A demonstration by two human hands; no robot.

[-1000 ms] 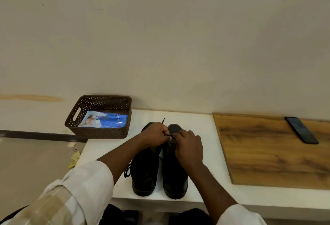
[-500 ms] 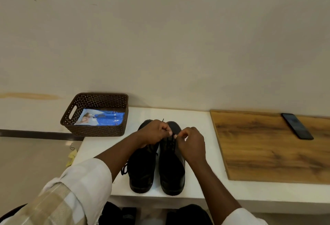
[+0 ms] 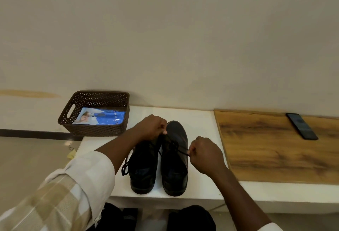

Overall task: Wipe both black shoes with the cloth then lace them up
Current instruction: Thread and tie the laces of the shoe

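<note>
Two black shoes stand side by side on the white shelf, toes away from me. My left hand hovers over the toe end of the left shoe and pinches one end of the right shoe's black lace. My right hand is just right of the right shoe and pinches the lace's other end. The lace runs taut across the right shoe between both hands. A loop of the left shoe's lace hangs off its left side. No cloth is in view.
A brown perforated basket with a blue packet inside sits at the shelf's back left. A wooden board covers the right part, with a black phone on it. The wall rises close behind. Dark footwear shows under the shelf.
My hands have pulled apart: the right hand has moved right and toward me, drawing the lace tight across the right shoe. The left hand stays near the toes.
</note>
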